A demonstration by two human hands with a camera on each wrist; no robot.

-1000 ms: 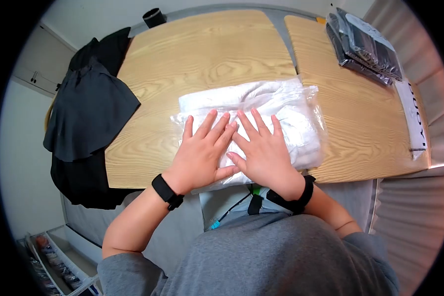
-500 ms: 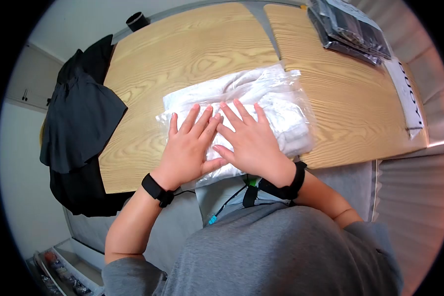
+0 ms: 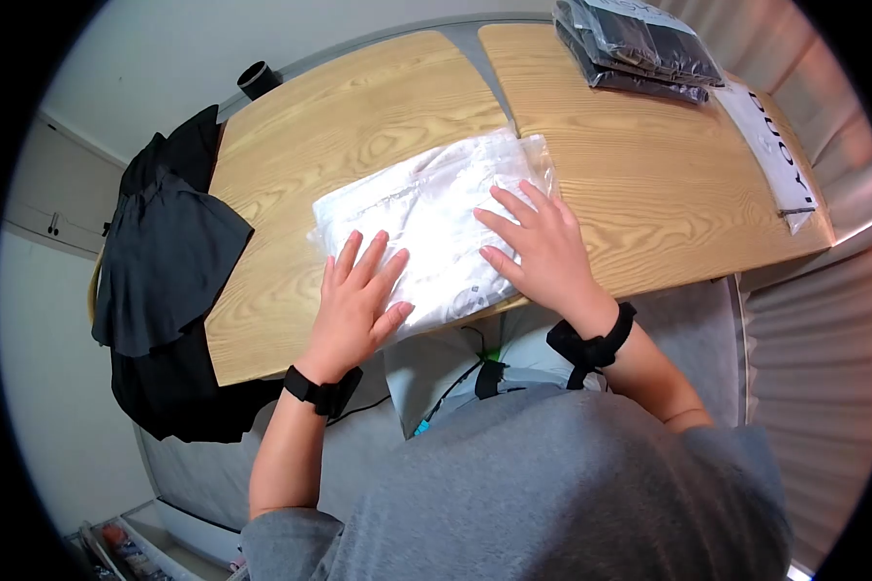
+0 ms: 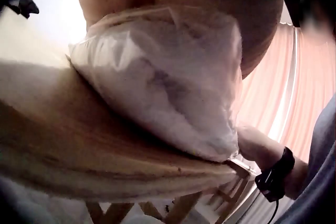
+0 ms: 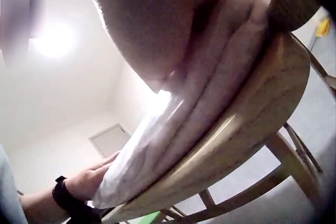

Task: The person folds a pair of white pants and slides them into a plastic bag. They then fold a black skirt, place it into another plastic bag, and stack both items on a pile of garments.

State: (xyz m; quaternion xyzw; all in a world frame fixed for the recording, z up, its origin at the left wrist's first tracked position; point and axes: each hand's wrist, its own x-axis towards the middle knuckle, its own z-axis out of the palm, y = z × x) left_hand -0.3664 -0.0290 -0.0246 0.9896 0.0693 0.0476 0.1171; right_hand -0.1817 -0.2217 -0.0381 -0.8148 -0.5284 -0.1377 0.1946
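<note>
A folded white garment in a clear plastic bag (image 3: 431, 237) lies flat near the table's front edge. My left hand (image 3: 347, 315) rests on its left front part with fingers straight and spread. On the right part lies my right hand (image 3: 550, 254), its fingers also straight and apart. A bare stretch of the shiny bag shows between the two hands, with a small dark print near the front edge. From the side, the left wrist view shows the puffy bag (image 4: 157, 87) beneath the left palm. In the right wrist view, the bag (image 5: 142, 155) follows the table edge.
The wooden table (image 3: 358, 126) has a seam toward its right side. Dark clothes (image 3: 170, 247) hang over its left edge. Bagged dark garments (image 3: 639, 48) are stacked at the back right, near a white strip with black letters (image 3: 767, 150). A black cup-like object (image 3: 257, 79) stands behind.
My hands, close together before, have moved apart across the bag, left hand to the left and right hand to the right. The bag looks flatter and smoother. The head view has shifted.
</note>
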